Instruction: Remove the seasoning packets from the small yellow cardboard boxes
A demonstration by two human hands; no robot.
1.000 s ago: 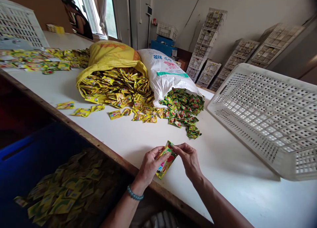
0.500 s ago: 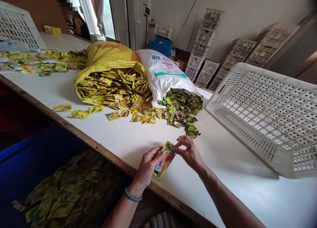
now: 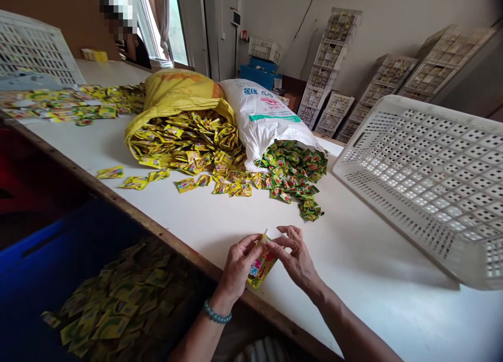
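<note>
L hand (image 3: 234, 269) w/ lettered pkt (image 3: 257, 272), wht "糖" sack (image 3: 271, 129)

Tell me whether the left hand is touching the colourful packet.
Touching: the head view shows the left hand holding the colourful packet, thumb lying across its front.

1 left hand (image 3: 234, 267), 1 right hand (image 3: 299, 260), 1 printed pouch (image 3: 256, 272), 1 beaded bracelet (image 3: 217, 314). On the surface (image 3: 188, 220): 1 yellow sack (image 3: 176, 87), 1 white sack (image 3: 251, 101), 2 large perforated crates (image 3: 396, 205); small sachets (image 3: 134, 182) too many to count. 1 blue bin (image 3: 35, 265), 1 co-worker (image 3: 140, 52).
</note>
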